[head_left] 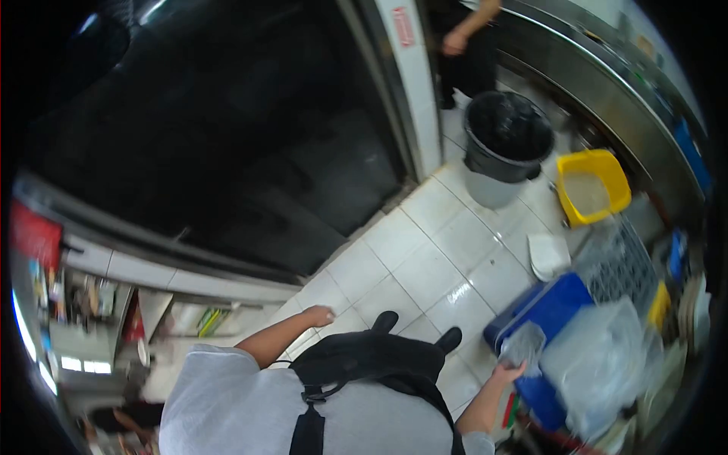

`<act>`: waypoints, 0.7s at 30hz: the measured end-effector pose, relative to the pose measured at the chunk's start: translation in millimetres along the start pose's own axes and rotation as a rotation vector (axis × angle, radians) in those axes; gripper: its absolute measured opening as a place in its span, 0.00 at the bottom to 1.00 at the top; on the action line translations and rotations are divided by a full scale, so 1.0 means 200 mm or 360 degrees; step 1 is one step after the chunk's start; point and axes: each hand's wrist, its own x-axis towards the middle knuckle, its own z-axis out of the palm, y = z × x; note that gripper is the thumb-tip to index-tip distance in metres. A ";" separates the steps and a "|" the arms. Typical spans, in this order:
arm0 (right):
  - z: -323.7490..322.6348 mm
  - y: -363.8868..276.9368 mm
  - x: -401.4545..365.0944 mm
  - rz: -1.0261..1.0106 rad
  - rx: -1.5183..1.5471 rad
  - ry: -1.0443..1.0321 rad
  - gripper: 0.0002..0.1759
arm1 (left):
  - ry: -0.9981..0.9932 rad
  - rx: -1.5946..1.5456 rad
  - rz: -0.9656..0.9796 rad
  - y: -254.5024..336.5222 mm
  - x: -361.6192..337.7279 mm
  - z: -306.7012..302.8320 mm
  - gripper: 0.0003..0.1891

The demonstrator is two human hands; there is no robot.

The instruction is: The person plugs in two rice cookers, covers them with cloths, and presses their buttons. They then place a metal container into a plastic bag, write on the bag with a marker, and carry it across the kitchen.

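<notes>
At my right side, my right hand has its fingers around the lower end of a clear plastic container, tilted over the edge of a blue plastic crate. Large clear plastic bags bulge just to the right of it. My left hand hangs out in front of my left side, above the tiled floor, with its fingers curled in and nothing seen in them. A black apron covers my front.
A black bin stands ahead by a steel counter, near a person's hand. A yellow tub, a white piece and a grey crate lie right. A dark doorway opens left; shelves stand behind.
</notes>
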 end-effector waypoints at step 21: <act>-0.19 0.46 0.31 -0.2069 -0.3754 -0.1498 0.17 | -0.0127 -0.2395 -0.0520 -0.46 -0.58 1.29 0.24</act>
